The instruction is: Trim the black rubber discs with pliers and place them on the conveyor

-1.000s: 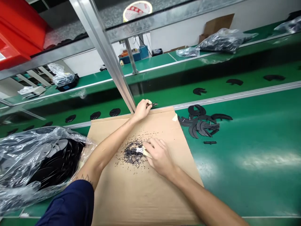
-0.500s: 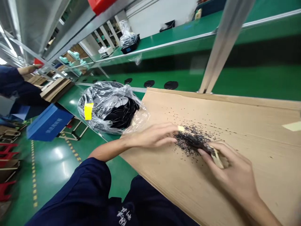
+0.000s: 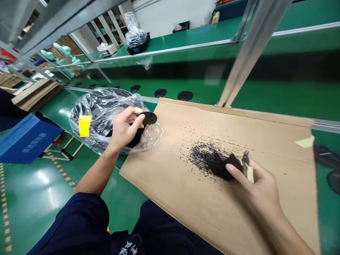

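Observation:
My left hand, with a pale finger cover on a fingertip, pinches a thin round black disc over the mouth of a clear plastic bag. More black pieces show inside the bag, partly hidden by that hand. My right hand is closed on a dark, flexible-looking black piece, low over the cardboard sheet. Its fingers wear pale covers, one smudged grey. Small black bits lie scattered around that piece.
Several black discs lie in a row on the green surface behind the cardboard. A metal post rises at its back edge. On the left is a blue box; dark flat pieces lie at the right.
My left hand has moved left from the black bits to the bag and now holds a disc. My right hand stays near the bits, its black piece now showing more broadly.

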A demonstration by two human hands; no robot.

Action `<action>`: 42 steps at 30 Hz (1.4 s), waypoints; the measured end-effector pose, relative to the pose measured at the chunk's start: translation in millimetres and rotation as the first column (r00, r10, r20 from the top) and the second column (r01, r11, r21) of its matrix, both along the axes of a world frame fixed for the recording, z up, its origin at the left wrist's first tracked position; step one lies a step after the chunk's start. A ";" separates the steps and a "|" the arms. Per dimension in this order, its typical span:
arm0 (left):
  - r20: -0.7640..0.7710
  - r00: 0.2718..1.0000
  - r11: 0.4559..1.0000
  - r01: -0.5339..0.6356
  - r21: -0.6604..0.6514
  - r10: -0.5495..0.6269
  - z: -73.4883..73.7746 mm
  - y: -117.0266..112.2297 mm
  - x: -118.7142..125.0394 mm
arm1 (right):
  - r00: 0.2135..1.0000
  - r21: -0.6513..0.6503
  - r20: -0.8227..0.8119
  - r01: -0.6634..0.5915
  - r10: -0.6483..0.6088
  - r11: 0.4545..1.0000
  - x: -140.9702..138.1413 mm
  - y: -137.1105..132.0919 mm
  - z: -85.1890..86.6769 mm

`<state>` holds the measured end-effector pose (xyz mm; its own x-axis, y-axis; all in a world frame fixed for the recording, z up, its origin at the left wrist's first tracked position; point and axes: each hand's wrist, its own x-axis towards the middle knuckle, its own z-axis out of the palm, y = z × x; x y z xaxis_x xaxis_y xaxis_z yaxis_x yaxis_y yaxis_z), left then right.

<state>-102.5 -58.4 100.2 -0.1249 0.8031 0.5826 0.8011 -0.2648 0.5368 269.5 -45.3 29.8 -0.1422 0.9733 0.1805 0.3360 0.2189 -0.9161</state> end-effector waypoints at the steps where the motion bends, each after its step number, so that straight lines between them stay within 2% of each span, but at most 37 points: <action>1: 0.142 0.985 0.995 0.098 0.010 -0.099 -4.7 1.2 16.8 | 0.999 -0.057 -0.040 -0.019 0.017 0.998 0.8 -0.3 0.5; 3: 0.309 0.915 0.964 0.264 0.027 -0.259 -15.4 4.4 52.6 | 0.990 -0.161 -0.140 -0.053 0.030 0.986 1.5 -1.3 0.6; 5: 0.299 0.886 0.934 0.348 0.079 -0.355 -26.8 6.8 87.8 | 0.972 -0.220 -0.234 -0.072 0.019 0.973 0.5 -3.2 -0.3; 7: 0.102 0.914 0.908 0.369 0.198 -0.393 -37.6 6.5 118.3 | 0.937 -0.299 -0.349 -0.119 0.008 0.947 -1.7 -6.4 -1.6; 9: -0.184 0.912 0.856 0.407 0.319 -0.366 -47.2 3.3 142.0 | 0.890 -0.373 -0.455 -0.161 -0.028 0.914 -4.1 -10.4 -2.3; 11: -0.400 0.850 0.799 0.487 0.351 -0.343 -55.3 -1.3 158.1 | 0.854 -0.424 -0.517 -0.193 -0.062 0.885 -5.8 -14.1 -1.8; 13: -0.487 0.798 0.766 0.547 0.336 -0.356 -61.7 -5.4 167.5 | 0.840 -0.449 -0.539 -0.219 -0.067 0.866 -6.4 -16.5 -0.3; 18: -0.450 0.762 0.738 0.615 0.277 -0.466 -69.2 -7.8 172.0 | 0.820 -0.443 -0.569 -0.251 -0.053 0.861 -5.6 -17.0 4.3; 23: -0.293 0.797 0.810 0.577 0.106 -0.529 -66.2 -4.1 166.9 | 0.810 -0.441 -0.584 -0.275 -0.041 0.854 -6.1 -17.1 5.5; 25: -0.237 0.799 0.820 0.572 0.012 -0.553 -64.7 -2.4 164.2 | 0.820 -0.427 -0.573 -0.286 -0.012 0.858 -6.6 -17.7 4.3; 27: -0.188 0.805 0.823 0.567 -0.029 -0.562 -64.3 -1.2 161.9 | 0.841 -0.418 -0.541 -0.285 0.015 0.862 -6.9 -18.3 2.8; 32: -0.003 0.838 0.838 0.546 -0.026 -0.546 -64.4 -1.4 161.3 | 0.891 -0.388 -0.451 -0.240 0.043 0.890 -6.9 -18.9 2.0; 36: 0.156 0.864 0.871 0.489 -0.044 -0.478 -64.8 -3.7 164.9 | 0.912 -0.384 -0.405 -0.230 0.061 0.894 -8.3 -20.1 1.8; 38: 0.164 0.872 0.879 0.474 -0.051 -0.461 -65.9 -4.8 166.9 | 0.916 -0.392 -0.396 -0.235 0.067 0.889 -9.5 -21.3 0.9; 42: 0.063 0.874 0.876 0.481 0.028 -0.481 -69.1 -4.7 169.7 | 0.920 -0.394 -0.388 -0.222 0.058 0.892 -11.0 -23.1 -0.9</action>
